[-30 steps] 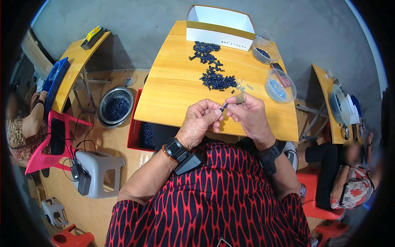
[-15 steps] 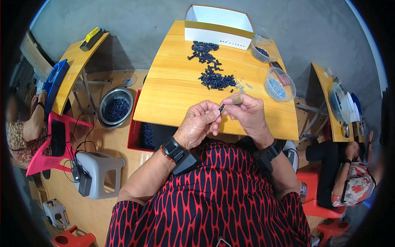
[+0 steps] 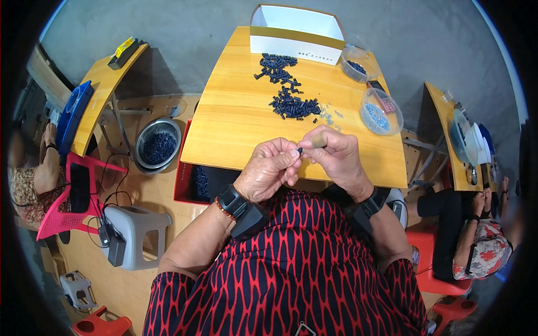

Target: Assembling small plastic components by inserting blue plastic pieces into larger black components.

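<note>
Above the near table edge, my left hand [image 3: 269,167] pinches a small dark cylindrical piece [image 3: 300,150] between thumb and finger. My right hand [image 3: 337,155], with a tan wrap on one finger, is closed beside it; its fingertips meet at the piece, and anything they hold is too small to make out. Ahead lie loose piles of similar dark pieces, a nearer pile [image 3: 294,106] and a farther pile [image 3: 276,68]. Tiny clear bits [image 3: 330,116] are scattered right of the nearer one. A clear tub [image 3: 376,116] holds small pale-blue bits.
A white box [image 3: 297,47] stands at the table's far edge, near another clear tub [image 3: 356,68] of dark pieces. On the floor left are a metal basin [image 3: 158,145] and a red box [image 3: 184,182]. People sit at side tables; a grey stool [image 3: 137,235] stands left.
My right fingers have shifted slightly around the dark piece, which now shows less of its length between the fingertips. My left hand keeps its pinch. The view has moved slightly.
</note>
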{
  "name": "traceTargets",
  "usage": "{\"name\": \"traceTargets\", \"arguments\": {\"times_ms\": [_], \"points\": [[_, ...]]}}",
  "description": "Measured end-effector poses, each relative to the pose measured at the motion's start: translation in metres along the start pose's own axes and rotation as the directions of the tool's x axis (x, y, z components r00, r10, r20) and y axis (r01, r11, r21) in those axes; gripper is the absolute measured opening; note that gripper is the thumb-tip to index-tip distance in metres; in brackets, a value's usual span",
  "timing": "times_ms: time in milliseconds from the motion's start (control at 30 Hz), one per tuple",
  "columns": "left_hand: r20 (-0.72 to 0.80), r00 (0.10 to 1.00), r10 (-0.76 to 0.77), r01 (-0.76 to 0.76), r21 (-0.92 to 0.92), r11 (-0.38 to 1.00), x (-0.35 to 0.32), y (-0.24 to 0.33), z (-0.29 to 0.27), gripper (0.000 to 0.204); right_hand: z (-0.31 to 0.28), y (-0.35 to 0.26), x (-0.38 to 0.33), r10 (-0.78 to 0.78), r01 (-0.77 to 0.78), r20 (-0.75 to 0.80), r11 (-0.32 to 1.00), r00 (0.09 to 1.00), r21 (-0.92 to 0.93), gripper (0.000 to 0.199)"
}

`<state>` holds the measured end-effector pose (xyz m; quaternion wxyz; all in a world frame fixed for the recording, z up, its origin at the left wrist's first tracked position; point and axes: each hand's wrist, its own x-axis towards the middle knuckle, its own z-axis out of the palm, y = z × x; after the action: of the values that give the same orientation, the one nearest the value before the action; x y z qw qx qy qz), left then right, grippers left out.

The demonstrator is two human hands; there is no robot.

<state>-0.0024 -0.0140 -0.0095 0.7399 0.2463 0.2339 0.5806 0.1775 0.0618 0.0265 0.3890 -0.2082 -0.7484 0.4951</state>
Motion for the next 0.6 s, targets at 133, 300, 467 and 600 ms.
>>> {"name": "traceTargets", "arguments": {"times_ms": [133, 300, 467, 600], "points": [[0.004, 1.0, -0.014, 0.014, 0.003, 1.0, 0.0, -0.009, 0.001, 0.009, -0.004, 0.005, -0.008, -0.019, 0.02, 0.019, 1.0, 1.0, -0.009, 0.006], [-0.01, 1.0, -0.019, 0.019, 0.049, 0.999, 0.002, -0.005, 0.01, 0.008, -0.004, 0.004, -0.01, 0.001, 0.003, -0.052, 0.998, 0.999, 0.062, 0.004], [-0.044, 0.999, -0.033, 0.036, 0.075, 0.996, 0.003, -0.004, 0.007, 0.009, -0.006, 0.013, -0.009, 0.066, -0.065, -0.009, 0.993, 0.998, 0.1, 0.009], [-0.064, 0.997, -0.032, 0.036, 0.056, 0.998, 0.003, -0.004, 0.002, 0.01, 0.001, 0.009, -0.008, 0.128, -0.12, -0.045, 0.981, 0.991, 0.153, 0.017]]}}
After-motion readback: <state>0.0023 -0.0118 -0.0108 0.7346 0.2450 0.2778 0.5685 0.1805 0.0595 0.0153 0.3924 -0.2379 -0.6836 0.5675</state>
